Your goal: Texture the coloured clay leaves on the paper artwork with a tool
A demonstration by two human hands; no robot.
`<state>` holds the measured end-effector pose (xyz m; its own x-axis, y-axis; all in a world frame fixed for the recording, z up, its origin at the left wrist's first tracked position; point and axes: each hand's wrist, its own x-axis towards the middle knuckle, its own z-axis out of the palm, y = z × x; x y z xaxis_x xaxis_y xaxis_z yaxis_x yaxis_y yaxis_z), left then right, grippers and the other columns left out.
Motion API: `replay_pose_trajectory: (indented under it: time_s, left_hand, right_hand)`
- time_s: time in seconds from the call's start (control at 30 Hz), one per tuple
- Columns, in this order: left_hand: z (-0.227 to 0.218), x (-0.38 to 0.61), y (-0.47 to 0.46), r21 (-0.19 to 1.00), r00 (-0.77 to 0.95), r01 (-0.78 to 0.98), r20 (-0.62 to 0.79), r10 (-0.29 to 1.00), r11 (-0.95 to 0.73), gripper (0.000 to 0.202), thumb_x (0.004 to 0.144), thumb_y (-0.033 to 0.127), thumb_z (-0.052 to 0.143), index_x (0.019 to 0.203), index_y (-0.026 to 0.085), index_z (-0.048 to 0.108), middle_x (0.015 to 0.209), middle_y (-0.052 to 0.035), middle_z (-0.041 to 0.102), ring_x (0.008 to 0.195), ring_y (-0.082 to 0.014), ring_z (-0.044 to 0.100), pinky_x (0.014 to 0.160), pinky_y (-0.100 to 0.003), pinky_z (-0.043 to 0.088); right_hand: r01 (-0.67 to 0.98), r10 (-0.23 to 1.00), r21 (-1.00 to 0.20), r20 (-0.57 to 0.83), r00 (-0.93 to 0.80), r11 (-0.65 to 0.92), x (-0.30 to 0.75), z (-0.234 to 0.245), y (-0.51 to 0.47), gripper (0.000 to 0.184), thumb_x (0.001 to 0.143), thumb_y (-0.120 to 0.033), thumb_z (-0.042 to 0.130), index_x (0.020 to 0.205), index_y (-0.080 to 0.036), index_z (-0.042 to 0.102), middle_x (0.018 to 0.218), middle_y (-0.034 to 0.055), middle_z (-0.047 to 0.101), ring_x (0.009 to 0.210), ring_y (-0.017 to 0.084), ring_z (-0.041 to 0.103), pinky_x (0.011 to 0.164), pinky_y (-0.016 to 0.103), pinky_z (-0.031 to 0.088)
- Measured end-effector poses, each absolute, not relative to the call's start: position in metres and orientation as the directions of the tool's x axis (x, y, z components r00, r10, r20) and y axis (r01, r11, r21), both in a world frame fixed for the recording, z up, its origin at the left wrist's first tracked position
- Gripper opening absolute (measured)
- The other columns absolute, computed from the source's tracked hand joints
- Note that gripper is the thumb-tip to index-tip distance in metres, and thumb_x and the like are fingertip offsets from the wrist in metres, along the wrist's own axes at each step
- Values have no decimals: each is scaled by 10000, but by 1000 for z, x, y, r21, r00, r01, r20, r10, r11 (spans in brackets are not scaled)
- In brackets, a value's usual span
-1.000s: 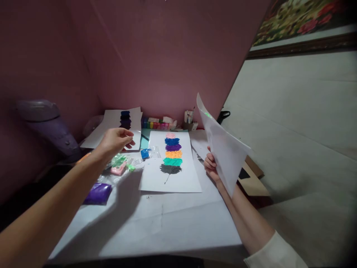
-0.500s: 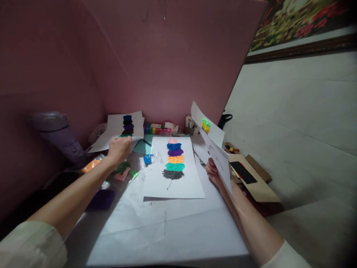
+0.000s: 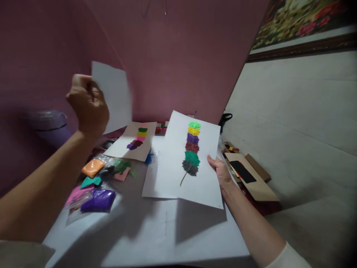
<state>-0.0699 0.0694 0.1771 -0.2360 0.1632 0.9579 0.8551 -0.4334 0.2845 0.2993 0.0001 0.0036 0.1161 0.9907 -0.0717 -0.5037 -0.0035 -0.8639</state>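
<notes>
**Left hand [image 3: 87, 106] up off the table with a white sheet [image 3: 113, 95]; right hand [image 3: 221, 171] has laid its feather sheet [image 3: 195, 160] face up**

Half a second ago the left hand was down at the far sheet by the wall. Now it is raised high at the left, fist closed on the edge of the white sheet, which stands in the air with its plain side to the camera. A third sheet [image 3: 134, 143] with green, yellow, pink and purple patches now shows where that one lay.

The right hand's paper, earlier held on edge, is now tilted flat. It shows a stack of green, yellow, purple, maroon, teal and grey patches on a thin stem. The thumb pinches its right edge from above, and the fingers are hidden below. It hangs just over another white sheet [image 3: 152, 180] lying on the table [image 3: 156, 230].

Near the left forearm lie bags of colour: an orange bag [image 3: 93, 167], a teal bag [image 3: 90, 181], a pink bag [image 3: 75, 193] and a purple bag [image 3: 99, 200]. To the right of the table sits a cardboard piece [image 3: 260, 186].
</notes>
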Motion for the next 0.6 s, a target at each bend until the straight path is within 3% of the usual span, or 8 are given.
replay_pose_trajectory:
  time_s: [0.07, 0.2, 0.27, 0.33, 0.43, 0.6]
  left_hand:
    - [174, -39, 46, 104, -58, 869, 992, 111, -483, 223, 957, 189, 406, 994, 93, 604, 841, -58, 629, 767, -165, 598, 699, -349, 412]
    - [139, 23, -6, -140, 398, 724, 884, 245, -675, 157, 940, 140, 430, 937, 166, 585, 747, -42, 630, 645, -165, 579, 607, -296, 447]
    - [112, 44, -29, -200, 538, 647, 803, 255, -736, 185, 925, 83, 405, 913, 168, 569, 747, -34, 642, 648, -161, 584, 590, -274, 456]
    - [85, 58, -45, -217, 684, 598, 640, 350, -772, 207, 913, 35, 370, 909, 148, 543, 811, -69, 657, 685, -172, 601, 575, -269, 464]
    - [57, 67, -59, -236, 785, 534, 494, 373, -812, 180, 890, 23, 407, 936, 143, 533, 903, -104, 666, 829, -210, 642, 679, -313, 519]
    - [39, 71, -64, -265, 841, 442, 455, 293, -857, 183, 891, 44, 433, 1007, 141, 535, 1022, -144, 665, 1014, -248, 634, 828, -382, 530]
  right_hand:
    - [-500, 991, -866, -81, 102, -19, 296, 7, -3, 345, 685, -289, 784, 988, -211, 638, 834, 19, 762, 694, 242, 723, 730, 408, 593]
    - [-511, 995, -855, -99, -3, -86, 288, 12, -9, 346, 704, -252, 769, 1013, -200, 623, 800, 27, 759, 664, 240, 722, 700, 398, 595]
    - [-528, 992, -839, -111, -64, -128, 284, 11, -10, 336, 742, -268, 741, 1046, -199, 617, 797, 29, 757, 657, 230, 721, 685, 383, 595]
    - [-536, 988, -830, -113, -105, -152, 281, 7, -9, 290, 785, -289, 706, 1044, -198, 613, 805, 32, 756, 676, 228, 726, 691, 379, 596]
    - [-543, 988, -827, -92, -126, -146, 280, -2, -5, 257, 826, -293, 667, 1056, -198, 604, 863, 44, 761, 786, 246, 739, 747, 397, 594]
    - [-572, 989, -808, -87, -119, -140, 282, -10, 0, 264, 870, -333, 619, 1094, -195, 601, 921, 56, 764, 921, 262, 728, 825, 429, 581]
